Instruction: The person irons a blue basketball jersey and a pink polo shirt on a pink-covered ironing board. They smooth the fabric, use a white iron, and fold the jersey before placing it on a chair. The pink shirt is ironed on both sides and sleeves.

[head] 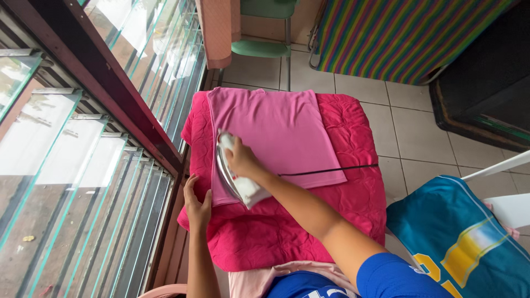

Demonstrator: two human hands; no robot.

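right hand (241,159): fingers wrapped around the handle of a white iron (234,172), centre of the frame
iron: resting on the left edge of the pink garment (279,132)
left hand (197,205): fingers spread flat on the red quilted cover (309,221), lower left of the garment

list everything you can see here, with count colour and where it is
iron: 1, white and silver, on the left edge of the light pink cloth
iron cord: 1, black, running right across the cloth
light pink cloth: 1, spread flat on the padded cover
quilted cover: 1, deep pink, over the ironing surface
louvre window: 1, clear glass slats, left side
chair: 1, green, top centre
striped fabric: 1, multicoloured, top right
printed fabric: 1, teal and yellow, bottom right
tiled floor: pale, right of the cover
left hand: flat on the cover's left edge
right hand: gripping the iron
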